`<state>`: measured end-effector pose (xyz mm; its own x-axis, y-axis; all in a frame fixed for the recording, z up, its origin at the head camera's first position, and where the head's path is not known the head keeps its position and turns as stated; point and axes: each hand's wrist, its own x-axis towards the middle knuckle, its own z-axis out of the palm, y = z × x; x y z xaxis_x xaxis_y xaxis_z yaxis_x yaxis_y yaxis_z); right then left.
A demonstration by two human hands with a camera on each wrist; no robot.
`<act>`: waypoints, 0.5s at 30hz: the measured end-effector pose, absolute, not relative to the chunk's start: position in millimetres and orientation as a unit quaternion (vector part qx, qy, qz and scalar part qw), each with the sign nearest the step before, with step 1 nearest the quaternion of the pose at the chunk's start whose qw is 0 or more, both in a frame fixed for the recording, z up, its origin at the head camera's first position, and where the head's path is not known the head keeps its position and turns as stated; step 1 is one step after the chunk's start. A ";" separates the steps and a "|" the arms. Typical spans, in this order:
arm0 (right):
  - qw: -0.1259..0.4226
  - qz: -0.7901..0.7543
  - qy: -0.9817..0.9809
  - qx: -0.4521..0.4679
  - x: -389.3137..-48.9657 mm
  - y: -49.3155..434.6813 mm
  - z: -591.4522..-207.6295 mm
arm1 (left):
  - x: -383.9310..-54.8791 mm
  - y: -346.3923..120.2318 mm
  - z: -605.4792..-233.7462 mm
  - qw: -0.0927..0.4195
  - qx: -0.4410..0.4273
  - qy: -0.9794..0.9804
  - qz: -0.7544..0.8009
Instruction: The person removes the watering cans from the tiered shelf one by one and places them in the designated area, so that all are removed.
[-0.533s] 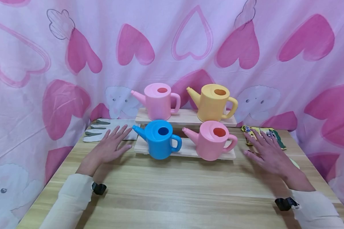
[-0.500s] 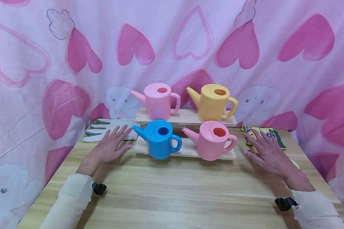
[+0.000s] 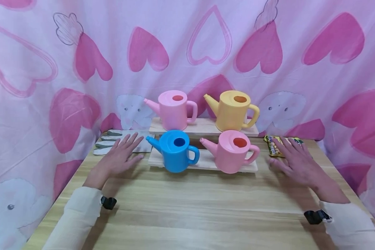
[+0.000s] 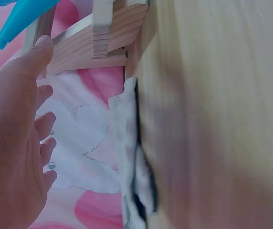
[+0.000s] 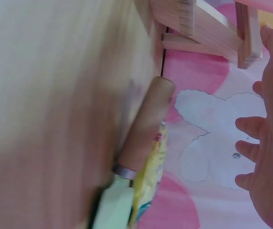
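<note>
My left hand [image 3: 120,156] is held above the table with straight, spread fingers, close to a pair of pale work gloves [image 3: 137,140]. In the left wrist view it holds nothing, and the gloves [image 4: 129,148] lie beyond it. My right hand [image 3: 295,166] also hovers with outstretched fingers, overlapping a yellow packet [image 3: 274,147]. Below it, the right wrist view shows a tool with a wooden handle [image 5: 146,126] and a pale green head [image 5: 113,205]. Between the hands stand a blue watering can [image 3: 175,156], a salmon-pink one [image 3: 229,156], a light pink one [image 3: 173,113] and a yellow one [image 3: 232,113].
A two-tier wooden stand bears the cans, with an upper plank [image 3: 203,128] behind a lower plank [image 3: 203,164]. Pink heart-patterned curtain [image 3: 178,41] hangs behind and at both sides of the wooden table [image 3: 187,208].
My right hand has shifted slightly right, covering more of the packet. The pale green edge beside it no longer shows in the head view. My left hand stays nearly still; the head view tilts slightly.
</note>
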<state>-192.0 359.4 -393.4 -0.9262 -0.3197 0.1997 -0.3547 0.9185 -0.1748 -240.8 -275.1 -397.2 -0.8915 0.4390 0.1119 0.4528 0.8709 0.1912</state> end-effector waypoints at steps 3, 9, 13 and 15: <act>0.096 0.109 -0.972 0.184 -197.2 360.9 -383.2 | -244.8 -275.7 -388.0 0.026 -0.226 -0.969 -0.100; 0.116 0.131 -0.968 0.179 -205.6 356.7 -363.0 | -255.0 -275.4 -360.3 0.030 -0.231 -0.968 -0.088; 0.129 0.146 -0.963 0.186 -209.2 354.8 -348.5 | -262.5 -273.4 -345.9 0.036 -0.236 -0.967 -0.087; 0.134 0.155 -0.958 0.202 -212.2 354.2 -341.2 | -266.9 -272.1 -341.2 0.036 -0.241 -0.966 -0.088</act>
